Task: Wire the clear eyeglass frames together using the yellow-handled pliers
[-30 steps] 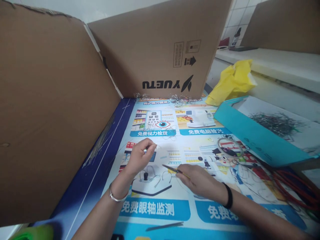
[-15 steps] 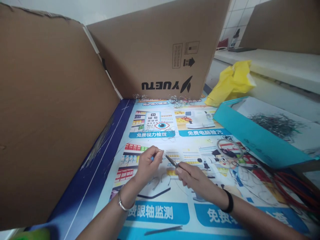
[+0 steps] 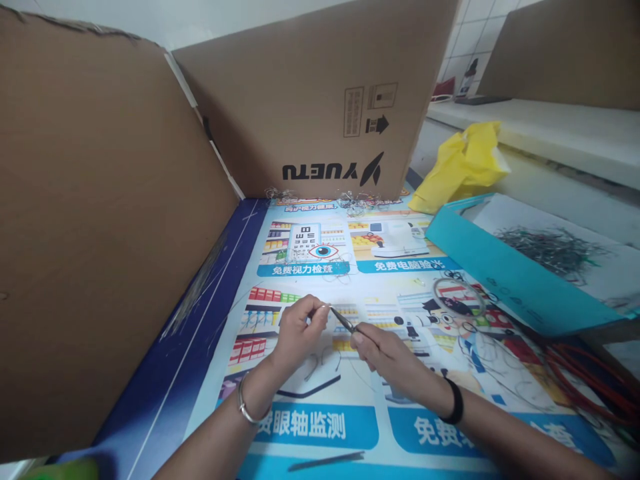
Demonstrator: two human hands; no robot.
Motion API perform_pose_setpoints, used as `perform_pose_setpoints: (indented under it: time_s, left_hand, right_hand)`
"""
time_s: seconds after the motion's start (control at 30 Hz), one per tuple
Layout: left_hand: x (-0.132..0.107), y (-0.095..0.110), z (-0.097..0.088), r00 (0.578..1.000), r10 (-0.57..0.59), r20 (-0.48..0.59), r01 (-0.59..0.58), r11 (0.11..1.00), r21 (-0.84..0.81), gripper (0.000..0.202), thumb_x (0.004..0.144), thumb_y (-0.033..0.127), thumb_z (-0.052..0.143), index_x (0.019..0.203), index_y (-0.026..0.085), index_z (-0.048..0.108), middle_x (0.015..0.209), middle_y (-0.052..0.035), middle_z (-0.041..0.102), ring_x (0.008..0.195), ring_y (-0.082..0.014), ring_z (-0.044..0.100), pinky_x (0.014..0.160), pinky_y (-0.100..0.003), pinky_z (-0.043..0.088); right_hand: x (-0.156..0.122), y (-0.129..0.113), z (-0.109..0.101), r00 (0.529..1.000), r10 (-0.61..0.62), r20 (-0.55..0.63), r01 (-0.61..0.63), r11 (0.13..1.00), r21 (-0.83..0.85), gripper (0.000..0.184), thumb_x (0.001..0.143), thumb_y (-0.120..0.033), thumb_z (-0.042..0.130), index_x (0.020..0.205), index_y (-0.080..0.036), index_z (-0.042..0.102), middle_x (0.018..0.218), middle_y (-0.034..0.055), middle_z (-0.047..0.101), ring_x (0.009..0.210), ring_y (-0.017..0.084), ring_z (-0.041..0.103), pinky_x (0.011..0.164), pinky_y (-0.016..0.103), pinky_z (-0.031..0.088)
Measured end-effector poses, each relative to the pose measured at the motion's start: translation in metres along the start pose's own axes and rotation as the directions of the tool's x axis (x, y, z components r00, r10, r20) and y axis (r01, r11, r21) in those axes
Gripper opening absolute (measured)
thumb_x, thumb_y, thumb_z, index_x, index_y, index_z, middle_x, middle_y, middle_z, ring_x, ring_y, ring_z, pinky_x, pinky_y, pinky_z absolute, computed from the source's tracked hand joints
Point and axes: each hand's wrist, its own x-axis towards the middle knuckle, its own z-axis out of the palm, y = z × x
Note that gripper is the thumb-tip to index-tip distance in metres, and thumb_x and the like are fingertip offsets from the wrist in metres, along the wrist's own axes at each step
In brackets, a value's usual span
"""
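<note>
My right hand [image 3: 374,347] is wrapped round a pair of slim-nosed pliers [image 3: 343,320], whose dark tip points up and to the left. Just left of it, my left hand [image 3: 300,331] is closed in a pinch. The pliers' tip meets, or nearly meets, the left fingertips. Whatever the left fingers hold is too small to make out. Below the hands, a few thin bent wires [image 3: 314,367] lie on the printed sheet [image 3: 350,393]. A dark bundle of straight wires [image 3: 326,461] lies nearer to me.
A cardboard panel [image 3: 280,100] stands behind, another [image 3: 100,233] at left. At right is a turquoise box [image 3: 500,287] with a heap of wire pieces [image 3: 555,250]. A yellow bag [image 3: 460,167] lies behind it. A wire coil [image 3: 459,297] and red cables [image 3: 590,387] are at right.
My left hand has shifted slightly right and turned a little, so its fingertips are closer to the pliers' tip. The right hand has hardly moved.
</note>
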Motion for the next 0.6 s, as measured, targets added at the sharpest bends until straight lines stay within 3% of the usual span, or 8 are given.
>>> perform_pose_setpoints:
  time_s: [0.6]
  left_hand:
    - [0.0003,0.0013,-0.0006,1.000,-0.001,-0.004,0.001,0.999,0.039,0.027,0.085,0.027,0.049,0.059,0.019,0.050,0.055,0.0031,0.054,0.054,-0.0105,0.050,0.057,-0.022,0.039]
  right_hand:
    - [0.0002,-0.0005,-0.0005,1.000,-0.004,0.001,0.004,1.000,-0.018,0.035,0.093,-0.046,0.030,0.070,-0.022,0.041,0.055,-0.0032,0.046,0.054,0.014,0.045,0.054,0.026,0.032]
